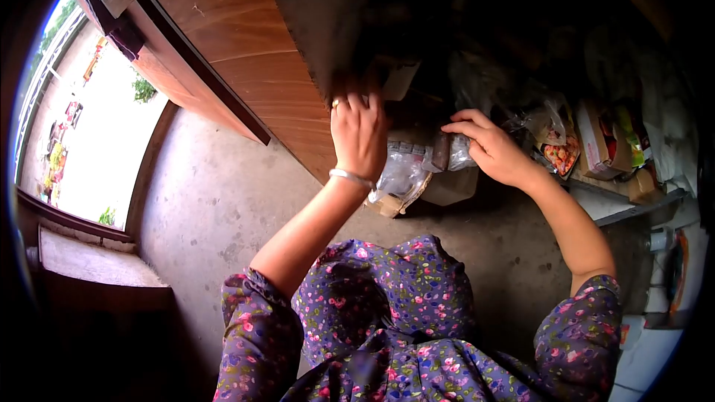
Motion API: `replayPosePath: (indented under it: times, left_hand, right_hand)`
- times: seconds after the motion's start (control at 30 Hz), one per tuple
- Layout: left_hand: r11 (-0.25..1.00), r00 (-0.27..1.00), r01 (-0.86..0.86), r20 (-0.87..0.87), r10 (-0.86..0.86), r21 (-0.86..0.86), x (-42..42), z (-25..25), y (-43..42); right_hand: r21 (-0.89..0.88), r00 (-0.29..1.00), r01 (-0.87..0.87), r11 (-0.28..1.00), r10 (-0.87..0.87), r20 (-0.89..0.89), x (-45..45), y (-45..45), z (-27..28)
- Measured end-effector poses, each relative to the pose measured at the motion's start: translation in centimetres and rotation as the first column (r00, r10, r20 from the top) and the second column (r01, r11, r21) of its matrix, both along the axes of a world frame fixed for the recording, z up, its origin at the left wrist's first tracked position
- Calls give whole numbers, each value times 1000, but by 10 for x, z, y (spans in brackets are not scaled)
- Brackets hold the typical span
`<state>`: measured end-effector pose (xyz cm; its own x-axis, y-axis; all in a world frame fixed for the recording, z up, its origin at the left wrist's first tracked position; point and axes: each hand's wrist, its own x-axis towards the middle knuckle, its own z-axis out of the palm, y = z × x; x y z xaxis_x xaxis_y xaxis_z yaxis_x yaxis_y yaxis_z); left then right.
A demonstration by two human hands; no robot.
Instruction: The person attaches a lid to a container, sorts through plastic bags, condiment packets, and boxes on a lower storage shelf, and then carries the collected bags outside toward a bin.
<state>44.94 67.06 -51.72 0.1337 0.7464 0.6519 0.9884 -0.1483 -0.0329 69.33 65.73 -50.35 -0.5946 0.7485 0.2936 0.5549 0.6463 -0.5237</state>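
My left hand (357,130), with a ring and a pale bracelet, reaches upward beside the edge of the brown wooden door panel (238,45). Its fingers are stretched out, and their tips blur into the dark; whether they touch anything cannot be made out. My right hand (495,147) has its fingers extended and slightly bent, thumb apart, at the top of a short dark brown bar (442,150). Whether it touches the bar is unclear. Between the hands, a cardboard box (389,205) holds clear plastic (406,175) and a grey ridged object (408,147).
To the right, a low shelf (640,207) carries an open carton (596,141) and a colourful packet (560,155) amid plastic bags. Concrete floor (216,179) lies below. A bright doorway (112,134) opens at left. The cupboard interior is very dark.
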Motion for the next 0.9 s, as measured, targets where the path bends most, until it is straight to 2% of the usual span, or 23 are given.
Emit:
replayPosePath:
  times: [0.07, 0.1, 0.13, 0.2, 0.23, 0.27, 0.33, 0.4, 0.43, 0.5, 0.53, 0.6, 0.67, 0.73, 0.8, 0.87, 0.9]
  left_hand:
    - [970, 995, 77, 46, -90, 230, 10, 19, -28]
    - [969, 959, 236, 145, -245, 80, 14, 13, -36]
    - [915, 890, 399, 265, -372, -56, 20, 5, -43]
    - [847, 804, 485, 491, -335, -217, 41, -5, -54]
    - [891, 831, 436, 438, -344, -126, 49, -13, -50]
    - [896, 833, 427, 438, -338, -121, 54, -20, -46]
    - [893, 823, 407, 500, -269, -190, 59, -20, -38]
    - [887, 822, 402, 518, -238, -229, 56, -22, -32]
    - [873, 762, 448, 593, -259, -194, 50, -27, -27]
    - [831, 631, 539, 720, -289, -139, 36, -38, -15]
    - [688, 422, 661, 907, -10, -300, 26, -27, -17]
    - [618, 100, 768, 985, 142, -168, 7, -8, -30]
    - [639, 189, 763, 979, -76, -98, -21, -7, -43]
    - [553, 62, 817, 979, 193, -160, -41, 37, -80]
    - [591, 36, 798, 988, 152, -120, -54, 64, -107]
    - [712, 190, 692, 982, -15, -123, -57, 81, -118]
    - [785, 400, 601, 907, -133, -150, -57, 87, -115]
  right_hand:
    - [-75, 999, 52, 996, -52, 7, -3, 1, 0]
    - [-72, 999, 54, 996, -54, 3, -7, 1, 0]
    - [-118, 992, 102, 988, -110, -66, -13, 1, -1]
    - [-166, 978, 137, 977, -160, -134, -19, 3, -4]
    - [-203, 971, 179, 963, -206, -122, -20, 6, -7]
    - [-235, 962, 220, 947, -250, -107, -21, 10, -10]
    - [-214, 957, 218, 952, -251, -145, -21, 16, -15]
    - [-347, 912, 227, 910, -324, -253, -20, 17, -18]
    - [-343, 913, 225, 912, -320, -253, -18, 17, -17]
    - [-404, 904, 102, 909, -254, -343, -14, 17, -15]
    - [-401, 903, 101, 910, -253, -346, -11, 19, -18]
    - [-311, 934, 146, 939, -235, -271, -3, 25, -25]
    - [-320, 930, 191, 928, -275, -244, 0, 27, -26]
    - [-328, 925, 231, 916, -311, -218, -1, 27, -26]
    - [-273, 899, 280, 920, -352, -262, -6, 22, -22]
    - [-264, 908, 267, 927, -333, -253, -7, 25, -21]
    - [-252, 922, 250, 935, -309, -234, -6, 25, -19]
